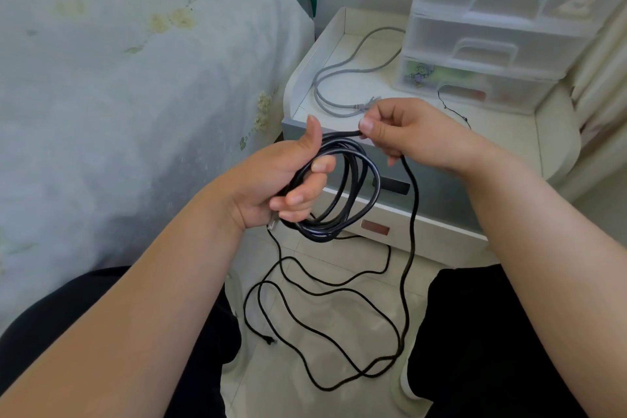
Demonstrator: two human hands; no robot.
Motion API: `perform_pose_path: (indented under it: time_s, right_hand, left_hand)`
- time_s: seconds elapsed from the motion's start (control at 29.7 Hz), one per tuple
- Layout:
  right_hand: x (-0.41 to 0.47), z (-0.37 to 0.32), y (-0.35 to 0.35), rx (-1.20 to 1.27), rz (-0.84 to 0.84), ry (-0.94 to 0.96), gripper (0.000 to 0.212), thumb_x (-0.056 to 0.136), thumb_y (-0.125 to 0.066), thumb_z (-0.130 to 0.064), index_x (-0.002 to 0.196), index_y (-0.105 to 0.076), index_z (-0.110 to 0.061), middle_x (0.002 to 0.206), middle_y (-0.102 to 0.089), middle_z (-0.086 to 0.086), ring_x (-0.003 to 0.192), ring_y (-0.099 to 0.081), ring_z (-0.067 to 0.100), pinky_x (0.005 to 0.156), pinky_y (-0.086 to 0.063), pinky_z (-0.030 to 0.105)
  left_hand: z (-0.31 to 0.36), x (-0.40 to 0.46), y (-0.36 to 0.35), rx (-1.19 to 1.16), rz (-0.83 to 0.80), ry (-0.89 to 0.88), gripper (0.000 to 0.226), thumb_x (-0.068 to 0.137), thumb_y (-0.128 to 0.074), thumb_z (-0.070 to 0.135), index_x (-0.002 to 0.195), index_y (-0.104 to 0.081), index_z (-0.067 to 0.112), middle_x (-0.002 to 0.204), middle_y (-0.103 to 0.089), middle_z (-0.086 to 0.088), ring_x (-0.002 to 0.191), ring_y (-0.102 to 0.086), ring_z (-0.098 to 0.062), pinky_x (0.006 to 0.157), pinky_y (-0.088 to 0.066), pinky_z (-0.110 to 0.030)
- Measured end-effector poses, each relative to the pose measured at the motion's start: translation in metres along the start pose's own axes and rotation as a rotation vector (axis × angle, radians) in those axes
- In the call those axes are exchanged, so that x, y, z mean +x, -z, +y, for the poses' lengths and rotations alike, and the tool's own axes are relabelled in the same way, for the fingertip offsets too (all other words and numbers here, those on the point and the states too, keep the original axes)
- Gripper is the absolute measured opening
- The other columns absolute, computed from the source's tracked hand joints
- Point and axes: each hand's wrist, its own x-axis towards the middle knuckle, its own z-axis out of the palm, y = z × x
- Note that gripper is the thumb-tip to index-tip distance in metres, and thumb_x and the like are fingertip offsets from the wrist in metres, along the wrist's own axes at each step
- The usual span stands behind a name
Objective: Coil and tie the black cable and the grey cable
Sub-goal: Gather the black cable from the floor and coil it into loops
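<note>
The left hand (288, 176) is curling its fingers (298, 198) around a few loops of the long thin black cable (342, 200). The right hand (407, 132) is pinching the next bit of it. The rest is lying loose on the pale tiled floor (325, 394). The thin grey cable (339, 71) is sitting uncoiled on the white bedside worktop (509, 132), beside see-through plastic drawers (492, 27). A flowery bed sheet (135, 78) is hanging on the left. No writing is readable.

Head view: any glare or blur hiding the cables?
Head view: soft even daylight; a pale sheen streaks the coiled black cable in the left hand; the right hand stays sharp; the thin grey cable on the white bedside cabinet reads clearly; wide-angle edges bend.
</note>
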Motion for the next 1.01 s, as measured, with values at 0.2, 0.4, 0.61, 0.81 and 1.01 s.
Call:
perform_pose_path:
  time_s: [0.2, 0.4, 0.61, 0.81, 1.01]
  right_hand:
    - [-0.007, 0.004, -0.023, -0.022, 0.142, -0.052, 0.036, 0.1, -0.033, -0.039, 0.075, -0.04, -0.015, 0.058, -0.045, 0.0, 0.05, -0.046, 0.015, 0.049, -0.044, 0.021]
    - [-0.019, 0.012, -0.057, 0.106, 0.19, -0.2, 0.04, 0.101, -0.027, -0.039, 0.078, -0.053, -0.019, 0.053, -0.042, -0.003, 0.041, -0.041, 0.006, 0.052, -0.054, 0.035]
    - [-0.031, 0.02, -0.081, 0.054, 0.038, -0.39, 0.037, 0.102, -0.028, -0.035, 0.102, -0.06, -0.017, 0.064, -0.041, 0.0, 0.044, -0.041, 0.011, 0.052, -0.055, 0.034]
    - [-0.028, 0.02, -0.072, 0.175, 0.275, -0.431, 0.031, 0.102, -0.026, -0.03, 0.096, -0.053, -0.017, 0.066, -0.039, 0.0, 0.045, -0.037, 0.012, 0.048, -0.047, 0.028]
    - [-0.028, 0.016, -0.075, 0.338, 0.324, -0.478, 0.032, 0.102, -0.024, -0.032, 0.089, -0.05, -0.019, 0.06, -0.033, -0.001, 0.043, -0.03, 0.011, 0.044, -0.047, 0.024]
  left_hand:
    - [0.001, 0.001, -0.006, -0.058, 0.09, -0.102, 0.052, 0.075, -0.033, 0.067, 0.067, -0.039, 0.016, 0.031, -0.03, 0.009, 0.022, -0.024, -0.003, 0.033, -0.03, -0.017]
    - [0.009, 0.001, 0.003, -0.395, 0.124, -0.207, 0.061, 0.093, -0.019, 0.065, 0.061, -0.043, 0.018, 0.027, -0.027, 0.008, 0.019, -0.023, -0.003, 0.031, -0.013, -0.017]
    - [0.012, 0.002, 0.02, -0.59, 0.227, -0.311, 0.038, 0.095, -0.025, 0.037, 0.066, -0.04, 0.016, 0.031, -0.028, 0.008, 0.022, -0.024, -0.006, 0.032, -0.018, -0.018]
    - [0.012, 0.005, 0.016, -0.48, 0.173, -0.251, 0.018, 0.083, -0.034, 0.025, 0.071, -0.043, 0.014, 0.036, -0.027, 0.008, 0.024, -0.024, -0.006, 0.035, -0.018, -0.019]
    - [0.008, 0.009, 0.009, -0.451, 0.14, -0.197, 0.036, 0.098, -0.028, 0.035, 0.074, -0.045, 0.014, 0.038, -0.03, 0.009, 0.027, -0.026, -0.004, 0.038, -0.017, -0.021]
